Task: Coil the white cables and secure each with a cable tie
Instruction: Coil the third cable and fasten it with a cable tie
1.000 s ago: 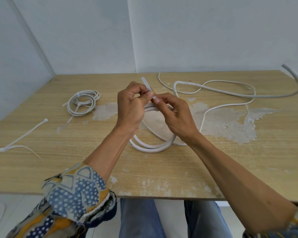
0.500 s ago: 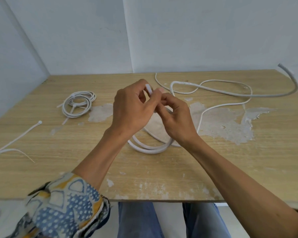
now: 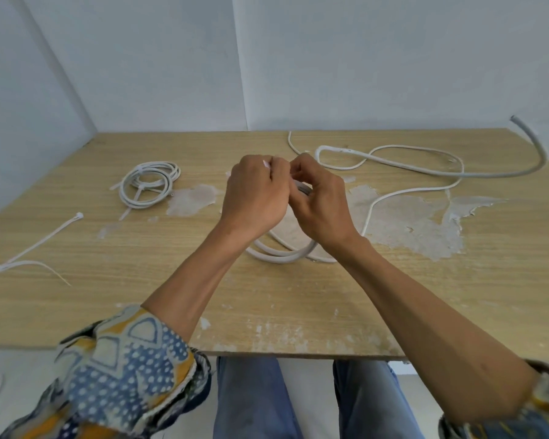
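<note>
A coil of thick white cable [image 3: 282,253] lies at the table's middle, its far side lifted under my hands. My left hand [image 3: 254,193] is curled with its fingertips pinching the white cable tie [image 3: 267,163], of which only a short tip shows. Touching it, my right hand [image 3: 322,201] has its fingers curled round the coil's top strands and the tie. Most of the tie is hidden between my hands.
A tied white coil [image 3: 148,185] sits at the far left. Two loose cable ties [image 3: 42,242] lie near the left edge. Uncoiled white cables [image 3: 409,167] sprawl over the far right. The wooden table [image 3: 140,296] has patches of peeled surface, and walls stand behind.
The tie's long free end, sticking up a second ago, has almost vanished between my hands. My hands have closed together over the coil's top.
</note>
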